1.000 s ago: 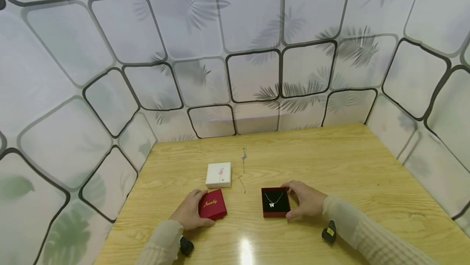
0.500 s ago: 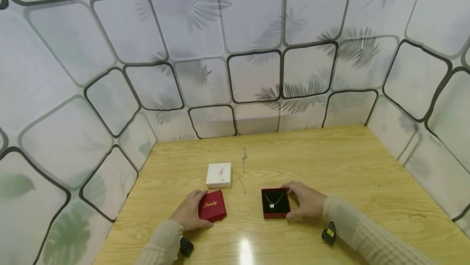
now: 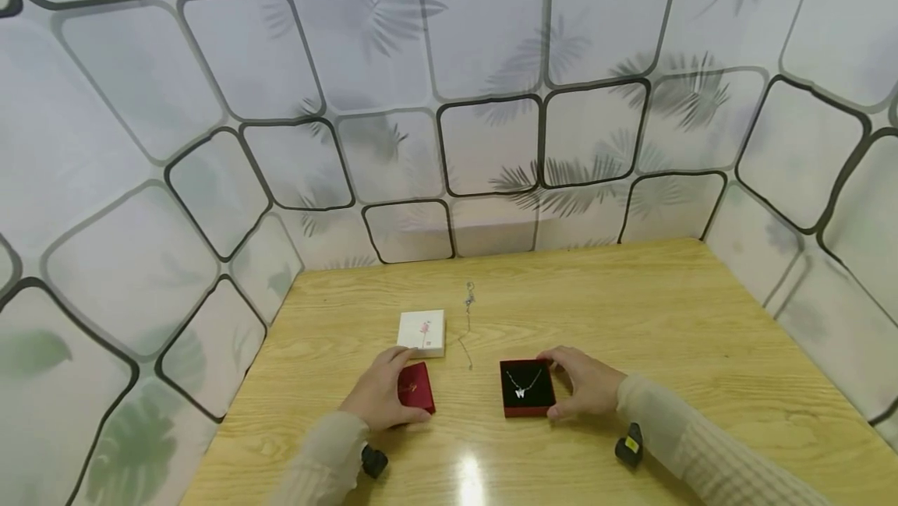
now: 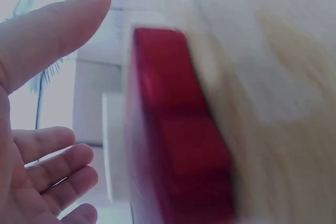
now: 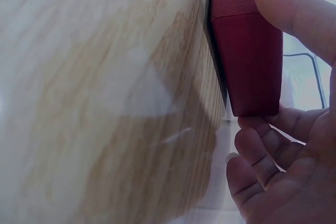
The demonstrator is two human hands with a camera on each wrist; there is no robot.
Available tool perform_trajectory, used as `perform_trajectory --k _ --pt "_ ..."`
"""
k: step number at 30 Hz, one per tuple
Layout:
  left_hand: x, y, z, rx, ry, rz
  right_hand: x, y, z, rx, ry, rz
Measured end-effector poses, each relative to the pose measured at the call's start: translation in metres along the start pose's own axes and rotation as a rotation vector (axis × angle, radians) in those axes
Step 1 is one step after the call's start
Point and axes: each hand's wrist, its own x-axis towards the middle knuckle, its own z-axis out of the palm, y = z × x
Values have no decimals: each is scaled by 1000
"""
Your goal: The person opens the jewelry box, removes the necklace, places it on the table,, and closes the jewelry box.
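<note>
On the table lies a red lid (image 3: 416, 387) with gold lettering, partly covered by my left hand (image 3: 380, 391). In the left wrist view the thumb and fingers stand apart from the blurred lid (image 4: 178, 124), with nothing between them. My right hand (image 3: 588, 381) grips the right side of a red jewelry box (image 3: 528, 410), thumb at the near corner and fingers at the far one. Inside, on black padding, a silver necklace (image 3: 521, 392) with a butterfly-shaped pendant shows. The right wrist view has the thumb on the box's red side (image 5: 249, 61).
Behind the lid sits a white box (image 3: 422, 327) with a pink flower print. A thin silver chain (image 3: 469, 302) lies stretched out to its right. Patterned cloth walls (image 3: 491, 147) border the wooden table (image 3: 631, 295) at the back and sides.
My left hand has come off the lid's left edge and moved right and slightly up over it. The right hand and the jewelry box have stayed in place.
</note>
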Motion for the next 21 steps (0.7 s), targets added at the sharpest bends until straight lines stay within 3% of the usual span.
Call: perform_trajectory --k 8,21 --pt "19 31 4 4 -32 110 -1 0 0 -18 7 -8" --pt "38 58 22 -19 -119 152 0 0 2 -21 8 -10"
